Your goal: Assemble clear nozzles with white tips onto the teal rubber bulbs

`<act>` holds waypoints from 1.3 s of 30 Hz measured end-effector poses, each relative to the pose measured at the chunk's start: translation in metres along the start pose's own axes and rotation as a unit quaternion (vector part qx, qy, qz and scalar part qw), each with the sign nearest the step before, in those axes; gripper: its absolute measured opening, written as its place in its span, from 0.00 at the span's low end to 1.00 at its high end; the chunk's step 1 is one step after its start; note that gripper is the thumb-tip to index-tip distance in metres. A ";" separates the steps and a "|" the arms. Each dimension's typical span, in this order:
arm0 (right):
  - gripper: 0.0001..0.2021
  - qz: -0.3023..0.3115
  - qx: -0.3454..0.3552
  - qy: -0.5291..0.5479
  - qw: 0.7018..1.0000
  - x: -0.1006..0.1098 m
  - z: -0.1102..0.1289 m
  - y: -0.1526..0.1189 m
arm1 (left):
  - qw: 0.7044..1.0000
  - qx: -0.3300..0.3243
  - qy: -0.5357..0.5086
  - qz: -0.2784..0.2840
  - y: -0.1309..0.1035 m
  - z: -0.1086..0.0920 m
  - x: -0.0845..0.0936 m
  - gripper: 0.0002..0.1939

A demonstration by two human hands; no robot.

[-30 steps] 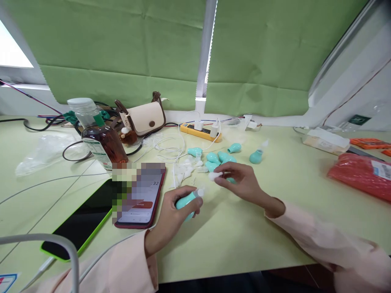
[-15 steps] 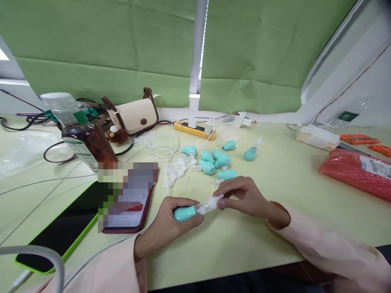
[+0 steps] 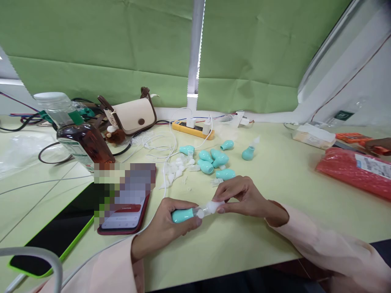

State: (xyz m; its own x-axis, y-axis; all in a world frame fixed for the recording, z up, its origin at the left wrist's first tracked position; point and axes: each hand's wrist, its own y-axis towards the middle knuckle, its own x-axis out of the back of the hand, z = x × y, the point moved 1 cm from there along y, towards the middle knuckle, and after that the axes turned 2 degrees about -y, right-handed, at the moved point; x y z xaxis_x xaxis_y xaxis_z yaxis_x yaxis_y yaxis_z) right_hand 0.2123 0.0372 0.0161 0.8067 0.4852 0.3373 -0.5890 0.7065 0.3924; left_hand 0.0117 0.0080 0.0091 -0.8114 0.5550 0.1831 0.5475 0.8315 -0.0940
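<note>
Gripping bulb [image 3: 182,215] in left fingers [image 3: 187,228], with clear neck [image 3: 198,212] toward right fingers [image 3: 233,207] | pinching white tip [image 3: 211,207] in right fingers, at neck's end | with more bulbs [image 3: 205,166] on table [image 3: 259,248] beyond right fingers, clear bits [image 3: 177,166] beyond left fingers, red phone [image 3: 130,219] left of them

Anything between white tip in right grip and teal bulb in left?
Only the clear connector at the mouth of the teal bulb, which the white tip appears to meet. Nothing else visible between right grip and left grip; the other bulbs lie farther back.
</note>
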 end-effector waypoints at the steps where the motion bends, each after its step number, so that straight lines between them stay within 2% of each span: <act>1: 0.12 0.000 0.002 -0.003 1.000 0.000 0.000 0.000 | 1.000 0.000 -0.004 -0.002 0.000 0.000 0.000 0.13; 7: 0.11 0.002 0.055 -0.082 0.995 0.002 0.005 0.000 | 0.999 0.010 -0.046 0.016 0.001 -0.001 0.001 0.11; 12: 0.12 0.035 0.082 -0.126 0.988 0.003 0.007 0.000 | 0.989 0.078 -0.106 0.066 0.003 -0.001 0.003 0.10; 15: 0.12 0.058 0.080 -0.133 0.986 0.002 0.006 -0.001 | 0.988 0.098 -0.100 0.070 0.004 0.001 0.003 0.09; 18: 0.14 0.064 0.060 -0.118 0.989 0.001 0.003 -0.002 | 0.994 0.066 -0.066 0.062 0.003 0.002 0.003 0.09; 23: 0.13 0.066 0.009 -0.075 0.995 -0.002 -0.001 -0.003 | 0.999 -0.022 0.016 0.038 0.000 0.001 0.000 0.11; 29: 0.13 0.065 -0.029 -0.058 0.996 -0.006 -0.006 -0.004 | 0.979 -0.129 0.159 -0.015 -0.003 0.003 -0.003 0.11; 39: 0.13 0.043 -0.038 -0.049 0.997 -0.009 -0.006 -0.004 | 0.945 -0.187 0.267 -0.040 -0.005 0.008 -0.004 0.10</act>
State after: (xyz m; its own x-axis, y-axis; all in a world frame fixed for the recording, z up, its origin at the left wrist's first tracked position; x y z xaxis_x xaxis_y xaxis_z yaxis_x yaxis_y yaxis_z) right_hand 0.2077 0.0334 0.0062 0.7421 0.4959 0.4510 -0.6480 0.7029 0.2933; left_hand 0.0102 0.0017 0.0013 -0.6888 0.3165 0.6523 0.6037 0.7485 0.2743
